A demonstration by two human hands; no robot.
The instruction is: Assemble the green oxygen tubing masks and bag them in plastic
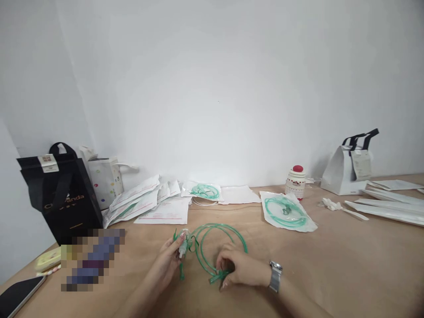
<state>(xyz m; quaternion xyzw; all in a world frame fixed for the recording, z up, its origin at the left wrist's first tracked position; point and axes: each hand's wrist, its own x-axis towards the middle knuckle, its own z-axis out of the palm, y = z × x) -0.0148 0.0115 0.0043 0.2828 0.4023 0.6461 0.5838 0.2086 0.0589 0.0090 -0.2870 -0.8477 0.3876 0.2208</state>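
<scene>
My left hand (169,260) is closed around a clear plastic fitting (183,247) with a pale nozzle and green bands about it. A short green tube end hangs below that hand. From between my hands, green tubing (239,230) runs in wide loops over the tabletop. My right hand (233,267), with a metal watch (275,276) on the wrist, is shut on the tubing near a green connector (215,278). The fingers partly hide that portion.
Packets of coiled green tubing (285,213) and white pouches (139,198) lie toward the wall. A black bag (62,198) stands left, a white bag (341,172) and a jar (296,181) right. A phone (20,296) lies near left; long white packets (391,210) lie far right.
</scene>
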